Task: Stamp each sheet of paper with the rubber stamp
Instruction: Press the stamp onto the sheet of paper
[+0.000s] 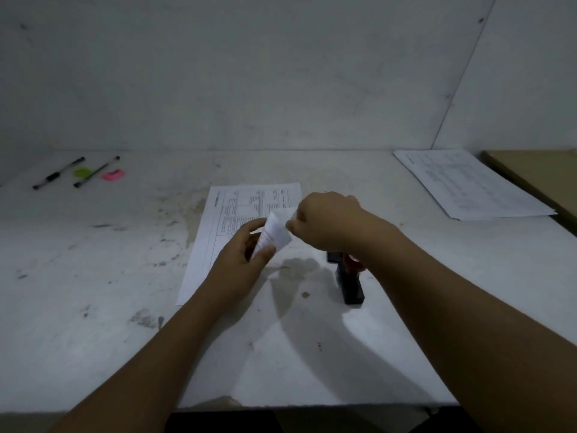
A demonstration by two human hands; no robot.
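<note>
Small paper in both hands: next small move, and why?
Probably spread the small paper flat on the table. The left hand and right hand both pinch it, curled, above the printed sheet, so neither is free for the rubber stamp sitting untouched below the right forearm.

A plain office desk (93, 307): printed forms (474, 185), pens (59, 172), bare white walls (281, 73).

our stained white tabletop (93, 276) carries a printed sheet (218, 220), a paper stack (468, 182), two pens (59, 172) and a rubber stamp (352, 287).
</note>
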